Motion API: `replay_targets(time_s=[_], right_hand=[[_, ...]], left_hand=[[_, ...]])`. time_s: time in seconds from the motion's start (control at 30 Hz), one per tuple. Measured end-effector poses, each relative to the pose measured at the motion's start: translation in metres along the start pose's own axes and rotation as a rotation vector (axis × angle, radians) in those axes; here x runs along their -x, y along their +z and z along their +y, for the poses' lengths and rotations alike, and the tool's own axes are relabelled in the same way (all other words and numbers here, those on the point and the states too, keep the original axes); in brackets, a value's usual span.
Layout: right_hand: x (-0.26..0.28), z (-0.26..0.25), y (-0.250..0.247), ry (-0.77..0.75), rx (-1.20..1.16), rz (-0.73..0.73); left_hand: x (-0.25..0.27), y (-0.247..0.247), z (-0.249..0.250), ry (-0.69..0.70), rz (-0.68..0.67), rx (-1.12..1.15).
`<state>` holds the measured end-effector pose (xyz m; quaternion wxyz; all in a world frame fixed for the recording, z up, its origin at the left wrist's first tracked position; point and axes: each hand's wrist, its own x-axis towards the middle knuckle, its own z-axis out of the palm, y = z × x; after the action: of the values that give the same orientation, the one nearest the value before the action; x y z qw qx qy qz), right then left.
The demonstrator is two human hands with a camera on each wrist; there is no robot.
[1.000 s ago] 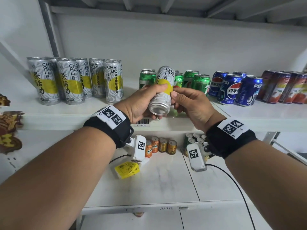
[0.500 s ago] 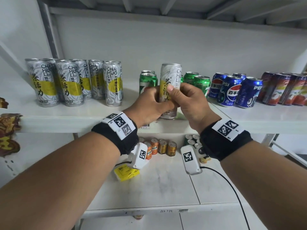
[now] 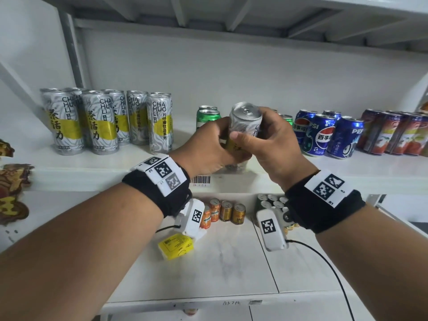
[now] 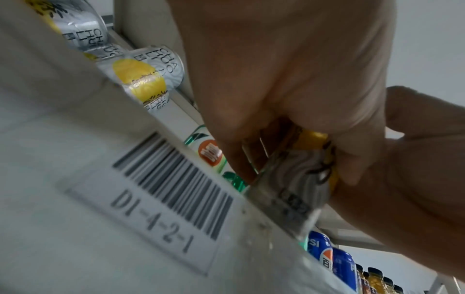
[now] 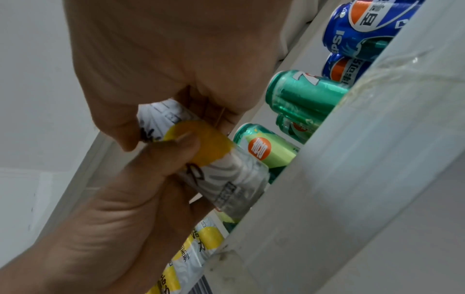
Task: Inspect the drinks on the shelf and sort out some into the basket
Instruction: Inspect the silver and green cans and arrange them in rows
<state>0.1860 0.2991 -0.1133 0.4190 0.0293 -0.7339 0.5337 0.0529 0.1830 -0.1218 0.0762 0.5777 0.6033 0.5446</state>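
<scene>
- Both hands grip one tall can over the front edge of the shelf: the left hand curls round its lower body, the right hand wraps its upper part, thumb across the front.
- The can tips its silver top toward the camera, hiding part of the green cans behind.
- Left of it stand about six matching white-and-yellow cans; to the right are blue cans, four or so, then red ones.
- A barcode label sits on the shelf edge.
- Half a second ago the can stood upright; before that its base faced the camera.
</scene>
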Motion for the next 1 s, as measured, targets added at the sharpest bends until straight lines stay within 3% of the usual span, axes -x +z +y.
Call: replay_targets(time_s=[0.1,0.27,0.43,0.6,0.83,1.0], right_hand=[[0.004,-0.002,-0.001,-0.037,0.042,-0.008],[0.003,-0.007,0.002,-0.072,0.099,0.042],[-0.001,-0.014,0.004,-0.095,0.208,0.042],[-0.008,-0.024,-0.008,-0.093,0.129,0.087],[-0.008,-0.031,-0.028,-0.17,0.077,0.063],[-0.003,-0.032,-0.051,-0.146,0.167,0.123]], left_hand=[[-0.002,-0.002,0.0,0.055,0.016,-0.049],[0.003,-0.003,-0.006,-0.011,0.04,0.033],[0.003,-0.002,0.002,0.015,-0.002,-0.014],[-0.004,0.002,0.014,0.021,0.052,0.004],[-0.02,0.012,0.024,0.279,0.106,-0.286],[-0.032,0.03,0.028,0.188,-0.007,-0.21]])
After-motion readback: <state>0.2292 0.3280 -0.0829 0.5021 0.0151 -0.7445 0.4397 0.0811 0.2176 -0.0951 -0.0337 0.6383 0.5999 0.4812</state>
